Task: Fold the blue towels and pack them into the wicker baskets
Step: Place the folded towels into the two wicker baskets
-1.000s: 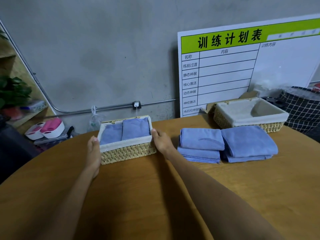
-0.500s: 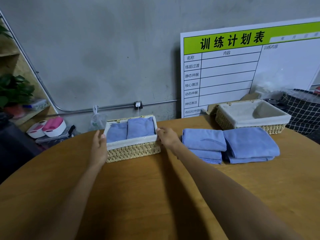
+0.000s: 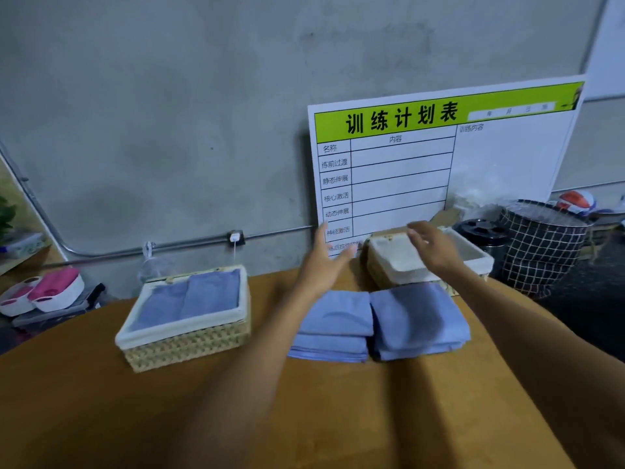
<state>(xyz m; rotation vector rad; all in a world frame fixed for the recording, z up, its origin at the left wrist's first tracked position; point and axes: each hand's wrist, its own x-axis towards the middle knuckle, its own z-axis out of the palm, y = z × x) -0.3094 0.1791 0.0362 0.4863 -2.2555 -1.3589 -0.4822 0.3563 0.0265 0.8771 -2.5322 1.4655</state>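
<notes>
Right now both of my hands are up over the far side of the bench (image 3: 338, 418), and neither grip has anything in it. My left hand (image 3: 326, 262) is held with the palm turned inward, thumb up and fingers stretched toward the left end of the empty wicker basket (image 3: 399, 265); whether the fingertips touch its rim I cannot tell, because they are blurred. My right hand (image 3: 434, 247) hovers above that same basket, fingers spread and slack, covering part of its white cloth lining.

Just in front of the empty basket lie two stacks of folded blue towels, side by side and touching: the left stack (image 3: 333, 324) under my left wrist, the right stack (image 3: 417, 319) beneath my right forearm, with a shadow across its top.

Well to the left, apart from the stacks, sits the filled wicker basket (image 3: 187, 346), with two folded blue towels (image 3: 189, 297) lying flat next to each other inside its white liner.

Behind the bench a white planning board (image 3: 439, 164) with a green header leans on the grey wall. To the right of the empty basket stands a black checked bag (image 3: 541, 245).
</notes>
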